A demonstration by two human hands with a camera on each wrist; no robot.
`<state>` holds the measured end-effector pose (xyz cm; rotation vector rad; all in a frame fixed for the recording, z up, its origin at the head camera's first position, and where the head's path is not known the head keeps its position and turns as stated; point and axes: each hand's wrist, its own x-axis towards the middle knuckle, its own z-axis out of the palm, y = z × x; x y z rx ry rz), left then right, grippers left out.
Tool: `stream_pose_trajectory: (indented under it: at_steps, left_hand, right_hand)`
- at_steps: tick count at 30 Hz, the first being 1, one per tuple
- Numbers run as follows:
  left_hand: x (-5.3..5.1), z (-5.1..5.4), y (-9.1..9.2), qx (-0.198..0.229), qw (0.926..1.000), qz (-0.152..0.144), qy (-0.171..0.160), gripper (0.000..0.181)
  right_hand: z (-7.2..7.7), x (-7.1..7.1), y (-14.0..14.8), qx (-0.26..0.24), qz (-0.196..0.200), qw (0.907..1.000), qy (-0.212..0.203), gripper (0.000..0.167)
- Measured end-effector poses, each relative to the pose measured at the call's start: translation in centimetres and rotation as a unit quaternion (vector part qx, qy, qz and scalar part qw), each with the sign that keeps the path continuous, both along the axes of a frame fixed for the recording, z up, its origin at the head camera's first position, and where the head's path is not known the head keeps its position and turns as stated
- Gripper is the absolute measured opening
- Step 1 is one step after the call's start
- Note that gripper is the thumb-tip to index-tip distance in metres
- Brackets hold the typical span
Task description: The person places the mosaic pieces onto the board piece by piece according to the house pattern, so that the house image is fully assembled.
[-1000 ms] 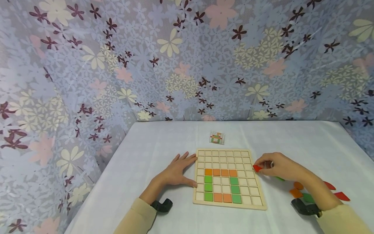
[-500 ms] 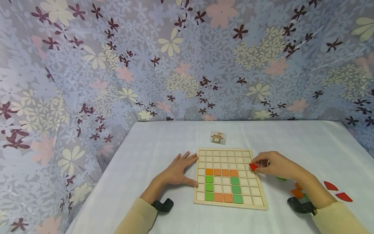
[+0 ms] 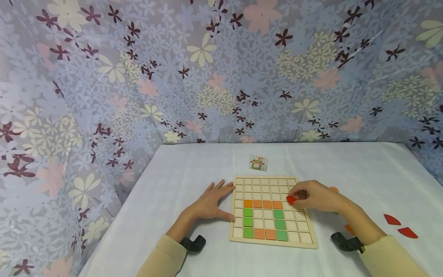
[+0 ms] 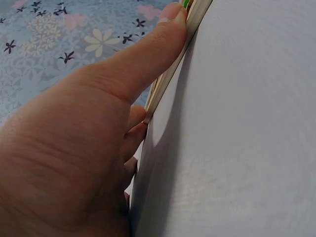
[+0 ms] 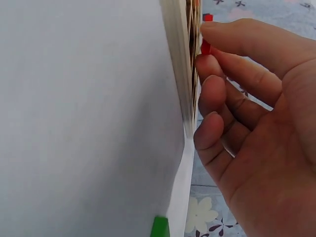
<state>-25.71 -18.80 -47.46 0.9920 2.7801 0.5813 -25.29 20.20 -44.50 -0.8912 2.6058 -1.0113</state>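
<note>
Board (image 3: 269,188), left hand (image 3: 211,202) spread against it, right hand (image 3: 313,195) pinching red piece (image 3: 290,200), grid-printed card (image 3: 258,163) beyond

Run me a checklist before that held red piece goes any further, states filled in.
1. Red piece secure: ok, the right grip pinches it.
2. Board steadied: ok, the left grip touches its left edge with thumb and fingertips.
3. Red piece lying flat in a cell: not ok, it is held up between the fingertips.
4. Pattern card uncovered: ok, it lies on the white table beyond the board.
5. Red piece's angle matching the card: cannot tell, the card's print is too small.
</note>
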Motion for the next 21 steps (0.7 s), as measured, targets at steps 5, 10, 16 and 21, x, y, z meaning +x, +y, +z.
stream_pose_trajectory:
  at_steps: [5,10,16,21]
  left_hand:
    - [0.0,0.0,-0.1,0.001,1.0000,-0.002,0.002,0.109]
    - [-0.1,0.0,-0.2,-0.002,1.0000,-0.003,0.005,0.109]
    - [0.0,-0.3,-0.2,-0.005,1.0000,-0.005,0.004,0.109]
    - [0.0,-0.4,-0.3,-0.004,1.0000,-0.004,0.006,0.109]
  right_hand:
    - [-0.3,0.1,-0.5,0.001,0.006,1.0000,0.005,0.022]
    - [-0.6,0.3,-1.0,-0.001,0.019,0.9998,0.006,0.018]
    - [-0.8,0.7,-1.5,0.003,0.033,0.9994,-0.005,0.018]
    - [-0.6,1.1,-1.8,0.000,0.038,0.9991,-0.017,0.022]
